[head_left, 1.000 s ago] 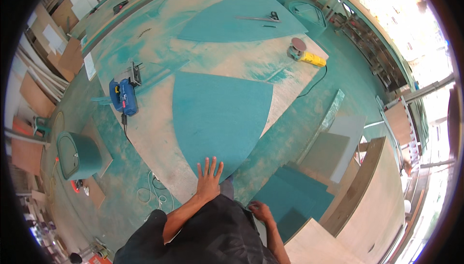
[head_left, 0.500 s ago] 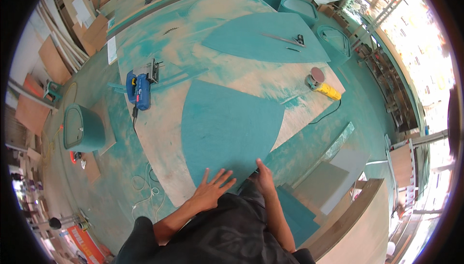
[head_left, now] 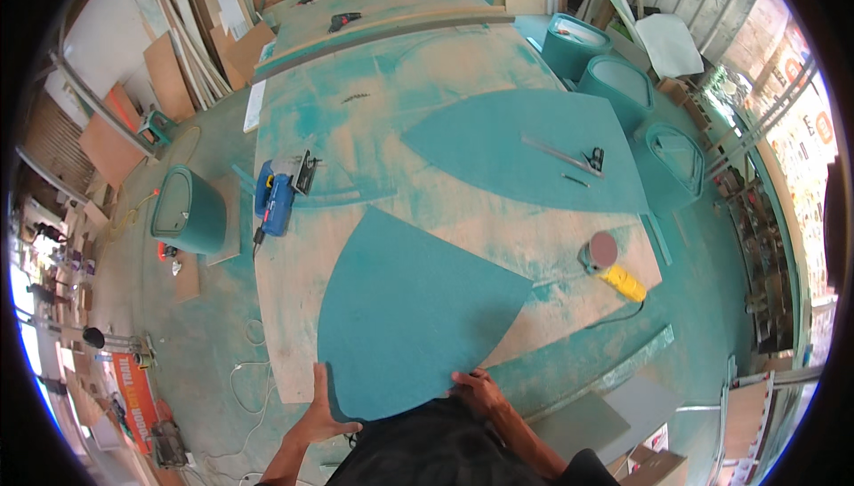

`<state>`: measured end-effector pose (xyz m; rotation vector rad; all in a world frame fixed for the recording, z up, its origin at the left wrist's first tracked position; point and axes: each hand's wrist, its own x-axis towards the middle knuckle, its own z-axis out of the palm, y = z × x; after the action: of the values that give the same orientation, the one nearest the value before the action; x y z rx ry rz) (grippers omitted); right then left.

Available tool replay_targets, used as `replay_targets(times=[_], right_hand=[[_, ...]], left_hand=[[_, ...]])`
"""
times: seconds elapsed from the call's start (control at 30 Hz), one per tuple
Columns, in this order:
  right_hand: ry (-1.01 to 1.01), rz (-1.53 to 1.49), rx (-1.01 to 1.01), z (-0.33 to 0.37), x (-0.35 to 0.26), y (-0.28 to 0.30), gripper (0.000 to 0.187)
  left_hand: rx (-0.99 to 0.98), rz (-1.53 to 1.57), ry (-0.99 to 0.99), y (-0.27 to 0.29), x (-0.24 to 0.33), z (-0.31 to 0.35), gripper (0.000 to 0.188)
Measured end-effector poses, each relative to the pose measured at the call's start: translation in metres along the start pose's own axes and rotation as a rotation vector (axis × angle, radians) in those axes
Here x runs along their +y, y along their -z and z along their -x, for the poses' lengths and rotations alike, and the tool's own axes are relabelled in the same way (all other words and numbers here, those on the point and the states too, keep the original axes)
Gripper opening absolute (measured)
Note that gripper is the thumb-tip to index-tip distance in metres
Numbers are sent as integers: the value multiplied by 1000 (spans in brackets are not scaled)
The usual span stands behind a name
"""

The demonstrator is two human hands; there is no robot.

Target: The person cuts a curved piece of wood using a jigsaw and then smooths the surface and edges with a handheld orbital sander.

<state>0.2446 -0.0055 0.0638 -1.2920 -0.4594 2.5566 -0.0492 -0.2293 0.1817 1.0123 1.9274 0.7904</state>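
A teal curved board panel (head_left: 418,299) lies on the dusty worktable, its near end close to my body. My left hand (head_left: 313,417) is at its near left edge, thumb and fingers spread apart around the rounded corner. At the near right edge, my right hand (head_left: 480,393) pinches the panel, thumb on top and the other fingers curled at the rim, partly hidden. Farther off lies a second teal pointed panel (head_left: 534,144) with a metal combination square (head_left: 569,157) and a dark pencil-like stick (head_left: 576,181) on it.
A blue jigsaw (head_left: 280,197) rests at the table's left, and a yellow sander (head_left: 618,274) with a round disc at the right. Teal tubs (head_left: 189,210) stand on the floor at both sides. Boards (head_left: 596,419) lean near my right. A cable (head_left: 240,379) lies on the floor.
The near panel's outline has turned slightly and its near end sits between my hands. My left hand has moved from its surface to the left edge; my right hand has closed on the right edge. The view has shifted.
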Motion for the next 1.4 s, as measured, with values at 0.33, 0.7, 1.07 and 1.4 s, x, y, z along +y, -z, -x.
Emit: replay_targets(times=[0.33, 0.7, 1.07, 1.4], right_hand=[[507, 443, -293, -34, -154, 80, 19], [799, 1150, -10, -74, -476, -12, 34], [861, 1594, 438, -124, -574, 187, 40], [966, 1376, 822, -142, -583, 271, 39]], left_hand=[[420, 1088, 375, -96, 98, -81, 55], [555, 1140, -115, -65, 191, -449, 57], [813, 1018, 289, -29, 207, -785, 62], [613, 554, 91, -21, 171, -793, 100]])
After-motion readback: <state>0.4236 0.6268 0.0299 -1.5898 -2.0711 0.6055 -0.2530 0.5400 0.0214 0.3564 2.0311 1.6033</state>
